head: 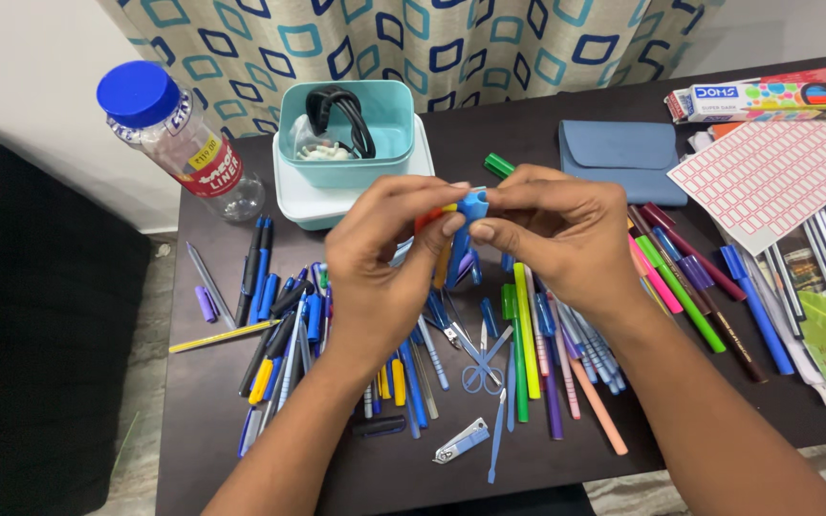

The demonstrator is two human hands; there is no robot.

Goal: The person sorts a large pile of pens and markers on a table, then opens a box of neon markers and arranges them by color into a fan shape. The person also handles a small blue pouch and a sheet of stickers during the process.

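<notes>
blue cap (473,204) pinched between left hand (384,253), right hand (556,229) fingertips

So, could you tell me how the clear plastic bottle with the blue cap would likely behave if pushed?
The clear plastic bottle with the blue cap looks nearly empty, so probably light. Its tall, narrow shape suggests it may tip easily. Once down, its round body would likely roll on the dark table.
</notes>
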